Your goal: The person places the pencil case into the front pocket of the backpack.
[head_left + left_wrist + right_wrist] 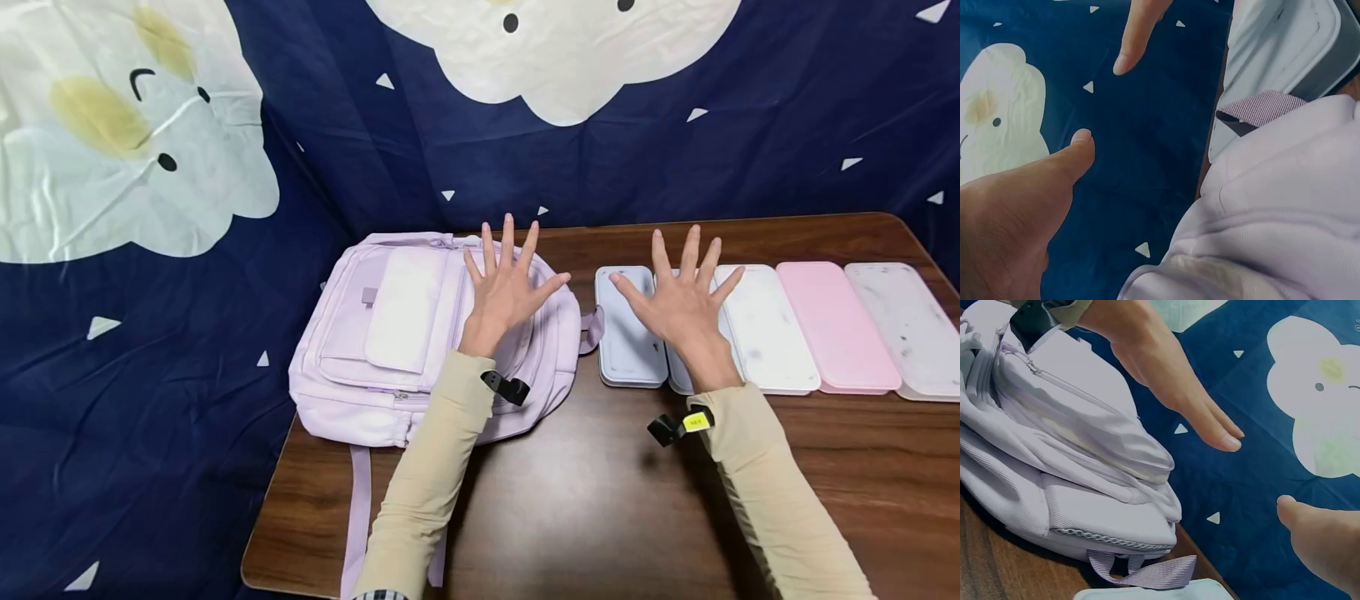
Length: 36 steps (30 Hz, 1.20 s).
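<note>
My left hand (504, 292) is held over the lilac backpack (352, 333), palm down with fingers spread wide, holding nothing. It also shows in the left wrist view, where the left thumb (1082, 153) points away from the pale fabric. My right hand (682, 304) hovers above a row of flat, rounded boxes, its fingers likewise fanned out and nothing in its grasp. Beneath it, a light blue box (678, 375) is partly hidden. Another light blue box (633, 342) lies between the two hands, next to the backpack's loop (592, 330).
To the right of my right hand lie a white box (768, 333), a pink box (836, 325) and a greyish-white box (907, 333). A strap (358, 508) trails toward the front edge of the wooden table (555, 500). Dark blue cloth (337, 108) with cloud faces hangs behind.
</note>
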Motion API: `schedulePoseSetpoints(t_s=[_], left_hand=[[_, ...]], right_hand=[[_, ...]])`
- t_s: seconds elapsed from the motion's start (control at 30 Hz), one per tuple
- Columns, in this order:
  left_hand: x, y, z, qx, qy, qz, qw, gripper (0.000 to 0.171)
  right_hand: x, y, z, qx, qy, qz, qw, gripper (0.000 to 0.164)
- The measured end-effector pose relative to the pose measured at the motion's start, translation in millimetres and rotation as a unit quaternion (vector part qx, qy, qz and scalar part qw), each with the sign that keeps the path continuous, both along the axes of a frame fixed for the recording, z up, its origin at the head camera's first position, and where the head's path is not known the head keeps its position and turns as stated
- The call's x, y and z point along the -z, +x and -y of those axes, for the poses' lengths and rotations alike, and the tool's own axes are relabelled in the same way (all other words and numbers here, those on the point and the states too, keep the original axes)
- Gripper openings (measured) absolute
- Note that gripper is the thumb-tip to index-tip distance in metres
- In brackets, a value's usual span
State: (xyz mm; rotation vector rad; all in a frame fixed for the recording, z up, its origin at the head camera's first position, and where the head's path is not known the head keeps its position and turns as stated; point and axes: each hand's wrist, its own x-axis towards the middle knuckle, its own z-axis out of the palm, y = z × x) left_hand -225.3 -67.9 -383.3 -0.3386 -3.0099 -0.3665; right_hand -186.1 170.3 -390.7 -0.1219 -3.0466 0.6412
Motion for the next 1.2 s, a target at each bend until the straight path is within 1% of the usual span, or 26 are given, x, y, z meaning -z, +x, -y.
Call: schedulePoseSetpoints(t_s=[0.13,0.23,0.33,0.47,0.53,0.63,0.73,0.83,0.97,1.1,1.2], left_hand=[[-2.8,1.3,5.3,-0.006,-0.009,-0.003,0.9999,0.091],[-4.3,1.2,7.7,-0.004,0.003,0.004,1.0000,0.090],[-6.0,-0.1,9.3,0.002,0.023,0.025,0.9994,0.089],[-8.2,-1.5,13.7,0.010,0.056,0.069,0.9960,0.084],[-8.5,-1.5,17.1,0.010,0.067,0.089,0.9937,0.077],[-7.3,-0.7,22.1,0.007,0.076,0.118,0.9901,0.059],[-4.7,1.4,26.0,0.008,0.077,0.145,0.9865,0.038],[-1.7,3.8,28.5,0.011,0.075,0.166,0.9832,0.026],[1.5,6.7,29.0,0.016,0.072,0.182,0.9806,0.017],[4.3,9.8,26.7,0.020,0.067,0.180,0.9811,0.013],[5.4,12.5,24.8,0.015,0.062,0.176,0.9824,0.018]], right_hand=[[-4.7,0.2,-2.6,0.000,0.005,0.000,1.000,0.097],[-6.3,1.1,-4.7,-0.004,0.006,-0.003,1.000,0.100],[-6.0,1.9,-5.7,-0.007,-0.006,-0.015,1.000,0.102],[-5.8,4.9,-4.6,-0.009,-0.043,-0.045,0.998,0.100],[-5.8,6.7,-3.9,-0.008,-0.063,-0.063,0.996,0.098],[-6.0,9.5,-4.0,-0.004,-0.086,-0.096,0.992,0.093],[-5.9,11.7,-5.3,0.005,-0.096,-0.128,0.987,0.089],[-5.3,13.1,-7.2,0.015,-0.102,-0.142,0.984,0.085],[-2.9,14.5,-9.3,0.022,-0.108,-0.146,0.983,0.084],[-0.7,16.6,-10.4,0.024,-0.112,-0.141,0.983,0.083],[0.1,17.9,-10.2,0.023,-0.112,-0.137,0.984,0.083]])
